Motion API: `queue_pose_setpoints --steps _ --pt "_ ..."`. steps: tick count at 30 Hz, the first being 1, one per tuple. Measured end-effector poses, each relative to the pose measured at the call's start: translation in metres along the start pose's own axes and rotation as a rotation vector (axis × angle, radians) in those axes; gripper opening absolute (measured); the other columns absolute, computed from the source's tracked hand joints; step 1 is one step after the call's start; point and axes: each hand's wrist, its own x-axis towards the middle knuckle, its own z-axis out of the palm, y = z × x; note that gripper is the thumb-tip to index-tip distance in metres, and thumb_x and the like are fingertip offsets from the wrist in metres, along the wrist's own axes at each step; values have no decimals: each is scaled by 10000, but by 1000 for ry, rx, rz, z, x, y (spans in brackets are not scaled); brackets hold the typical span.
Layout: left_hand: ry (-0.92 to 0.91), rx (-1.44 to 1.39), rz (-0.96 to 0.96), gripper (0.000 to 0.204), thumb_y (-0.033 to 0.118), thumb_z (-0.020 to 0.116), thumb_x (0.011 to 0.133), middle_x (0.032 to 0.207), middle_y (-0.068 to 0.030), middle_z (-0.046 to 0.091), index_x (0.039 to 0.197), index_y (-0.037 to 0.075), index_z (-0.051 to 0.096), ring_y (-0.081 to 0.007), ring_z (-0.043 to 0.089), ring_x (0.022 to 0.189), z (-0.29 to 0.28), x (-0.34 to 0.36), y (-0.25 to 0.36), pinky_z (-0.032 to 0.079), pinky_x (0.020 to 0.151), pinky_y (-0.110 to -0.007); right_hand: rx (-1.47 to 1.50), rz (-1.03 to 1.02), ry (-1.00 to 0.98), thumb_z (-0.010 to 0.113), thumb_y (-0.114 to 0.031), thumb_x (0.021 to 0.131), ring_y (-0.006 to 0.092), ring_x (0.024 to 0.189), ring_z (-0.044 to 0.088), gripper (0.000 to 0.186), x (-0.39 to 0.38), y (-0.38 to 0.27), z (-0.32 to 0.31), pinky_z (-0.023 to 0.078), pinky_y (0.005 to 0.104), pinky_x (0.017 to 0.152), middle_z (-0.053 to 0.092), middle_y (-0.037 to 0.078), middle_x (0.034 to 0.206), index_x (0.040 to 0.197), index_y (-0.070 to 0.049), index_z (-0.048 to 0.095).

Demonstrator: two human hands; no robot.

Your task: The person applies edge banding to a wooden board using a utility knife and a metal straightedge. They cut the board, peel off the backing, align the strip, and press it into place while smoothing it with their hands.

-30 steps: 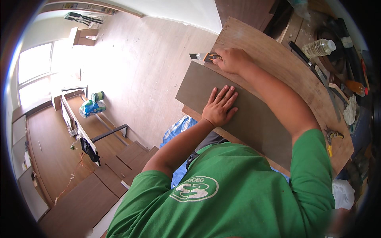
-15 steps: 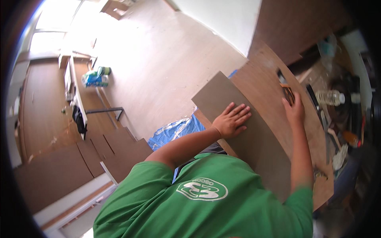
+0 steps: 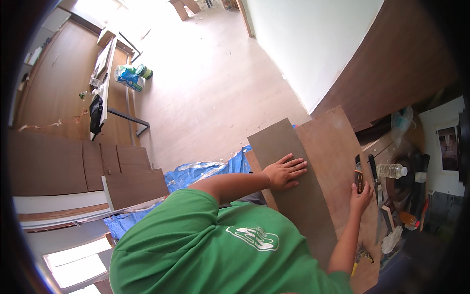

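My left hand (image 3: 285,172) lies flat, fingers outstretched, on a long grey-brown board (image 3: 308,215). That board rests on a wider, lighter brown wooden sheet (image 3: 328,147). On the right, my right hand (image 3: 361,197) is closed around a black and orange utility knife (image 3: 360,179). The knife's tip points away from me, over the lighter sheet's right side. Part of its handle is hidden by my fingers. A yellow-handled tool (image 3: 361,258) lies nearer to me on the sheet.
A clear plastic bottle (image 3: 391,170), an orange bottle (image 3: 409,219) and other tools crowd the right. Blue plastic sheeting (image 3: 205,171) lies left of the boards. A white panel (image 3: 313,44) stands beyond them. A metal-legged table (image 3: 110,83) is at the far left.
The whole view has shifted, so the boards appear lower. My right hand has moved with the knife slightly toward me and the clear bottle. My left hand stays flat on the board.
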Motion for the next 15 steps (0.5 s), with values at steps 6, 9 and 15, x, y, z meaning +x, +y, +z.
queue_pose_setpoints --steps 6,9,15 --pt "56 -126 18 579 437 503 993 1647 -86 225 1484 136 441 -225 138 1538 -2 -3 -1 50 1249 -501 21 -194 264 733 -175 873 359 1095 579 458 -16 3 -12 496 450 917 569 175 1208 1268 -11 570" --pt "297 -7 1 439 441 518 995 1446 -152 529 1203 84 667 -259 420 1411 -17 -6 14 237 1205 -478 410 62 96 694 -135 904 238 866 641 297 -36 -3 -24 521 364 762 647 126 992 1157 -7 605" --pt "-88 -579 -419 501 402 526 1014 659 -101 669 730 9 649 -293 680 778 -63 -9 64 516 853 -405 672 319 -372 638 -281 986 87 567 522 304 -107 -76 -66 437 273 536 577 18 654 845 -12 622"
